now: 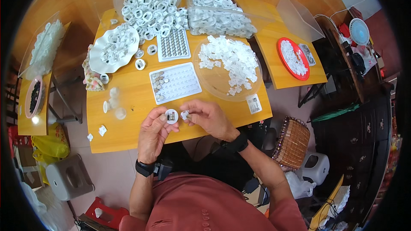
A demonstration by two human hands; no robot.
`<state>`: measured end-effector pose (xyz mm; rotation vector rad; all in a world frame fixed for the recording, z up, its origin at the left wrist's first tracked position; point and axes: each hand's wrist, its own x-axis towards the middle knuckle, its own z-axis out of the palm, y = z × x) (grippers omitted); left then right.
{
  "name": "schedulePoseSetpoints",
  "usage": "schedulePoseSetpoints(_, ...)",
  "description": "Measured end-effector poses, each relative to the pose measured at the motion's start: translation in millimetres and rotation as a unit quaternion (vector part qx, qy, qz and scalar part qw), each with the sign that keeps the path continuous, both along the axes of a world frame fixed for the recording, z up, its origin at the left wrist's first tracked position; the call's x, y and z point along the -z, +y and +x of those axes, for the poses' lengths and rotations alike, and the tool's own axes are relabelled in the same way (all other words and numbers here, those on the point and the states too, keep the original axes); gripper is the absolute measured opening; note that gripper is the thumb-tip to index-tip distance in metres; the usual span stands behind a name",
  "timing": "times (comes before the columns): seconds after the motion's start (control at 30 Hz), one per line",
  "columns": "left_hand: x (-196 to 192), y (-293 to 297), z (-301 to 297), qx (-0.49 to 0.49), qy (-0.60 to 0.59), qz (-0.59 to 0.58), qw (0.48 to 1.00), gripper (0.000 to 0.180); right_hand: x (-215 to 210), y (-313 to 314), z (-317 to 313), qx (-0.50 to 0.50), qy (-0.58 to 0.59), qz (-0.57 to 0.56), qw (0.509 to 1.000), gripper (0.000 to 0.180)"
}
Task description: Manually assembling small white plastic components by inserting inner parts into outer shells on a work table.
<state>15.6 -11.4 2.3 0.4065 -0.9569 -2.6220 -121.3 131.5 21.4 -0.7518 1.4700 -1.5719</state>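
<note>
Over the table's front edge, my left hand [150, 136] is closed round the rim of a small round white housing [172, 116] with dark and metallic parts inside, its open face upward. Right beside it, my right hand [210, 120] pinches a small white plastic piece [184, 114] between thumb and fingertips. The two parts are close but apart. Just beyond them lies a white blister tray [184, 86] with button cells [160, 81] in its left part. A round clear tray [207, 81] to its right bears a heap of similar white plastic pieces [227, 57].
Behind stand a second tray [174, 58] full of button cells, a scalloped white dish [97, 51] of housings, a large heap of housings [150, 8] and a clear bin [220, 21]. Small clear cups [114, 102] sit at left. A red plate [305, 75] rests on the right-hand table.
</note>
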Motion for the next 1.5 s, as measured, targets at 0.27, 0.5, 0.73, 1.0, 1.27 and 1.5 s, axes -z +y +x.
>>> schedulePoseSetpoints(0.27,2,-1,1,-0.002,-0.003,0.011,1.0,0.02,8,0,5,0.036,0.003,-0.011,0.999,0.019)
schedulePoseSetpoints(0.5,2,-1,0,0.001,0.009,0.012,1.0,0.019,6,-10,16,0.059,-0.02,-0.062,0.996,0.02)
schedulePoseSetpoints(0.73,2,-2,1,-0.001,0.005,0.011,1.0,0.02,16,-11,20,0.098,-0.016,-0.068,0.993,0.022)
schedulePoseSetpoints(1.0,-1,-1,-1,-0.005,0.007,0.002,1.0,0.019,16,-10,20,0.101,-0.064,-0.096,0.988,0.017)
schedulePoseSetpoints(1.27,-2,-1,-1,-0.005,0.004,0.002,1.0,0.02,20,-14,29,0.12,-0.047,-0.108,0.986,0.019)
schedulePoseSetpoints(1.5,-1,-1,-1,-0.001,0.006,0.01,1.0,0.021,15,-14,31,0.12,-0.046,-0.098,0.987,0.021)
